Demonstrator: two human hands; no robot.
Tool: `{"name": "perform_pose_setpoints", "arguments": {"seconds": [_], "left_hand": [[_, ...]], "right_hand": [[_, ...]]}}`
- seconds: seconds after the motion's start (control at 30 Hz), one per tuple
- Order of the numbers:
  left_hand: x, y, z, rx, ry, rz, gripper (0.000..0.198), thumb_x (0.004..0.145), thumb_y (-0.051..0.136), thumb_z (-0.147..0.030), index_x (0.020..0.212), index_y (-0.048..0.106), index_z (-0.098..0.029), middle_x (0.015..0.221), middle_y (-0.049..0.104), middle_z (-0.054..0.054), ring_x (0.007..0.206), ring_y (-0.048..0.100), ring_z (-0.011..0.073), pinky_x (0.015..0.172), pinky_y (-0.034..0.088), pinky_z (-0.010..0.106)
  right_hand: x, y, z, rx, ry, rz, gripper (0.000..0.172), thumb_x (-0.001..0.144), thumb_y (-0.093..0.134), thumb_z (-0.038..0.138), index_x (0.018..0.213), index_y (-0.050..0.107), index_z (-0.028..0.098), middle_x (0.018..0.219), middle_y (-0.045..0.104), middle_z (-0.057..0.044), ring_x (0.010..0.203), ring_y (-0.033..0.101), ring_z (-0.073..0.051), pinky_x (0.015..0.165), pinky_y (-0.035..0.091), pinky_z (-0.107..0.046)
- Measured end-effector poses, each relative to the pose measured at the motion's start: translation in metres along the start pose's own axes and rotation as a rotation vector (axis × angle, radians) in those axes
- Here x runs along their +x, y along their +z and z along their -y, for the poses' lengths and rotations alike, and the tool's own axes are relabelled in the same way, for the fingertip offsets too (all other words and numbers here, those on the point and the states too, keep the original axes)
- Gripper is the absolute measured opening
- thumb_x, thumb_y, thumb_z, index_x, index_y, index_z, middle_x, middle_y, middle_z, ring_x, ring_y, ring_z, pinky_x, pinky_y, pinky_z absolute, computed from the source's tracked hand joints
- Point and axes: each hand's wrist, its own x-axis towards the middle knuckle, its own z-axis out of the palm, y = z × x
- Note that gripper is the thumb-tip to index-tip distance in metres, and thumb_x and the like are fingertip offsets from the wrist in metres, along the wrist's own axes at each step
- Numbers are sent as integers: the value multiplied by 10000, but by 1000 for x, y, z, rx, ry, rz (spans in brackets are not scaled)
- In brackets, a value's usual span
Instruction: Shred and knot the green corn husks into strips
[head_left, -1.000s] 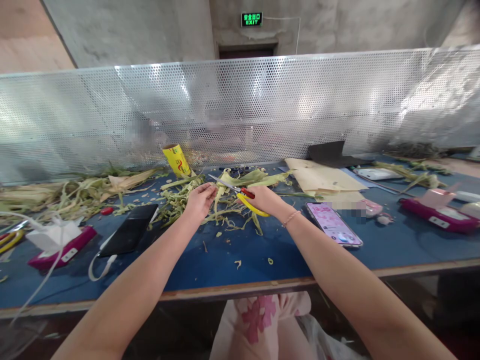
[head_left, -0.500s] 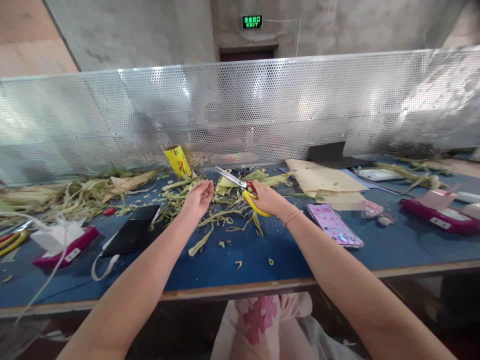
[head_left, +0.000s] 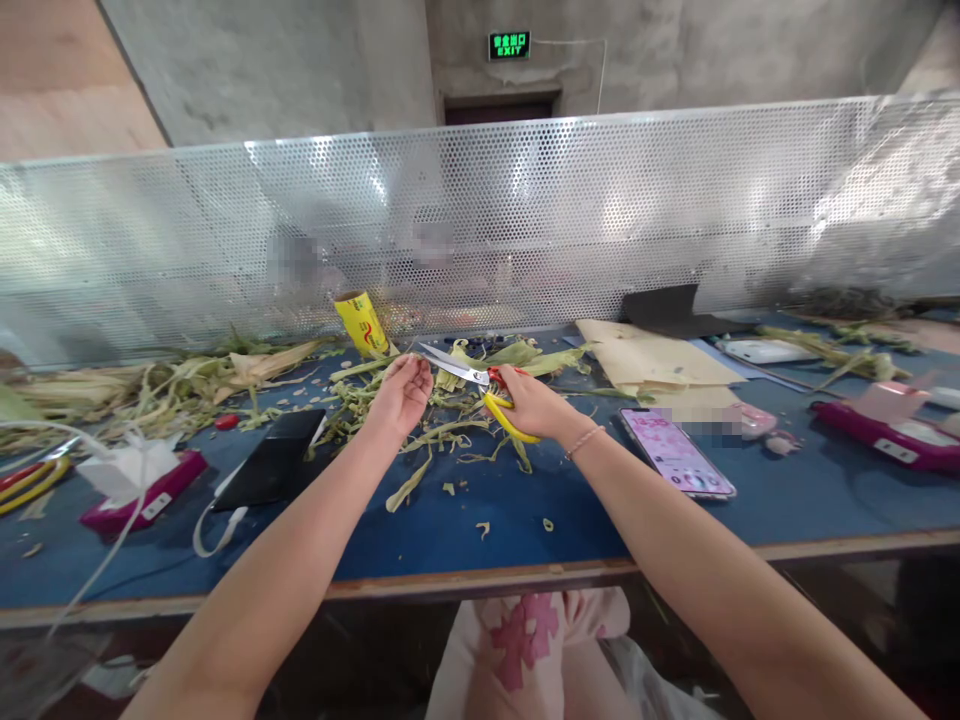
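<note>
At far left, well apart from the left hand point(head_left: 405, 395), yellow-and-red handles point(head_left: 34, 485) lie on the blue tabletop point(head_left: 577, 525). Next toward that hand stands a magenta power strip point(head_left: 180, 487) with white plugs and cables; beyond it, dried husks point(head_left: 277, 362) extend along the back. A small red object point(head_left: 226, 422) lies left of the left hand, and nearer to it a black slab-shaped device point(head_left: 274, 458) rests flat beside the forearm, a white cable point(head_left: 217, 545) looped at its near end. Just beyond the left hand, a yellow tube point(head_left: 360, 322) leans slightly before a perforated metal screen point(head_left: 525, 220). The left hand is raised over greenish plant cuttings point(head_left: 349, 405), palm partly turned up, fingers curled; whether anything is pinched at the fingertips cannot be told. A pale strip point(head_left: 409, 487) lies on the near side of this hand. Between the two hands, which are apart, the blades of the scissors point(head_left: 469, 370) point toward the left fingertips. The right hand point(head_left: 529, 400) is closed around their red-and-yellow handles; a bracelet point(head_left: 583, 442) circles its wrist. To the right of this hand lie brown paper point(head_left: 652, 357) and, nearer the forearm, a lit smartphone point(head_left: 675, 455). Farther right are a pink case point(head_left: 756, 420) and a second magenta power strip point(head_left: 892, 440).
</note>
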Motion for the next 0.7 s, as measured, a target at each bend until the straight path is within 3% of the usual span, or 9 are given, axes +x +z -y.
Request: {"name": "perform_pose_setpoints", "arguments": {"seconds": [0.47,0.7], "left_hand": [[-6,7,3,-17,-55,15,167,798,483,-89,659,554,-147,558,584,-26,553,562,51,627,473,172],[-6,8,4,-21,-53,1,176,808,463,-81,676,553,-155,597,596,-25,585,569,52,676,475,176]], "right_hand": [[-1,-2,5,-22,-70,-50,437,773,463,528,949,396,134,740,567,-78,654,524,-187,586,362,-272],[-1,-2,5,-74,-63,-78,452,768,466,527,968,404,126,805,584,-113,763,556,-231,659,394,-302]]}}
